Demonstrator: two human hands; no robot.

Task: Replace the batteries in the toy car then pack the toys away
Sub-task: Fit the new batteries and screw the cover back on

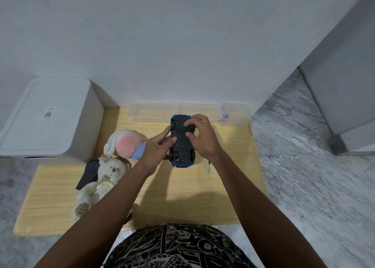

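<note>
A blue toy car [182, 148] lies upside down on the wooden table [182, 196], its black underside facing up. My left hand [157, 148] grips the car's left side, thumb on the underside. My right hand [199, 136] grips the right side, with thumb and fingers curled onto the middle of the underside. A small screwdriver [208, 166] lies on the table just right of the car, partly hidden by my right wrist.
A pink-and-white plush doll [123, 143], a white teddy bear [101, 184] and a dark object [89, 175] lie left of the car. Clear plastic boxes [188, 111] line the wall. A white lidded bin [48, 119] stands at the left.
</note>
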